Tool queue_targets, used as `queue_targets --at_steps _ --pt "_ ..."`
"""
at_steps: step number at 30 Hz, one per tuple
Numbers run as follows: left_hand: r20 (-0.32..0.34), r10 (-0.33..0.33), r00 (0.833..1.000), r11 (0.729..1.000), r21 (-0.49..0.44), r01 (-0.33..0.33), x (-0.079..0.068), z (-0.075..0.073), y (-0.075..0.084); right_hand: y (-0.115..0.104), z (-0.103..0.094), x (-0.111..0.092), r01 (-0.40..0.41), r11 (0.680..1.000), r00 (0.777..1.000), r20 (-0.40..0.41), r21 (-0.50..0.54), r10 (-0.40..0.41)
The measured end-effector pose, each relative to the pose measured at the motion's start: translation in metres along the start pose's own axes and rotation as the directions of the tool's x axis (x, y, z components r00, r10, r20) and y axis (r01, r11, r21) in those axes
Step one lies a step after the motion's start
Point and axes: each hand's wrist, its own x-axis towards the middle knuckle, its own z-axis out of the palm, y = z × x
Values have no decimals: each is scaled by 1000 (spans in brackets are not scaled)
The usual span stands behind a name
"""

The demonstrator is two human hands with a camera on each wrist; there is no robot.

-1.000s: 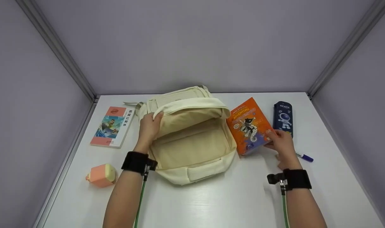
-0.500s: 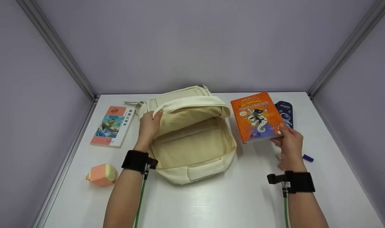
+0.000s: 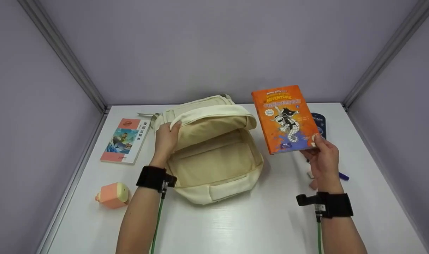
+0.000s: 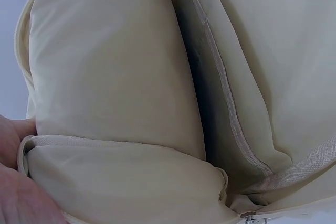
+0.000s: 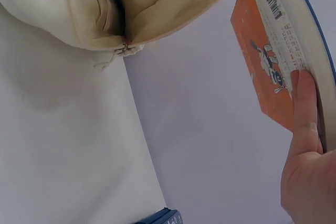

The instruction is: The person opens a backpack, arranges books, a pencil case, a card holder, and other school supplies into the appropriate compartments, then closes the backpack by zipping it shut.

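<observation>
L hand (image 3: pixel 166 139) grip clamped on flap (image 3: pixel 214 113) of open bag (image 3: pixel 212 164) on worktop (image 3: pixel 242 225). R hand (image 3: pixel 325 158) grip clamped on orange bk (image 3: pixel 283 120) at lower R corner, bk up off worktop, R of bag, partly hiding case (image 3: pixel 321 123). Pink bk (image 3: pixel 124 141) + bottle (image 3: pixel 112 195) L of bag.

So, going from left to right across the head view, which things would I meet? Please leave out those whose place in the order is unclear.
Pink book, backpack, orange book, right hand, marker.
</observation>
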Motion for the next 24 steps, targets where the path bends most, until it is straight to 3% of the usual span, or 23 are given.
queue_targets --at_steps 5,9,16,19,24 --pt "-40 23 999 999 39 -22 1 1 1 6 5 -4 17 1000 989 145 -17 -15" --pt "-70 29 997 998 52 -25 1 3 2 15 5 -6 34 995 964 266 -97 -7" --pt "-93 60 994 997 46 -56 0 2 4 36 -3 -10 -15 978 914 393 -207 97" --pt "-101 70 992 997 44 -66 0 2 5 46 -11 -11 -55 963 880 443 -263 172" --pt "-118 61 991 997 47 -55 1 2 4 60 -23 -11 -122 930 800 521 -347 299"
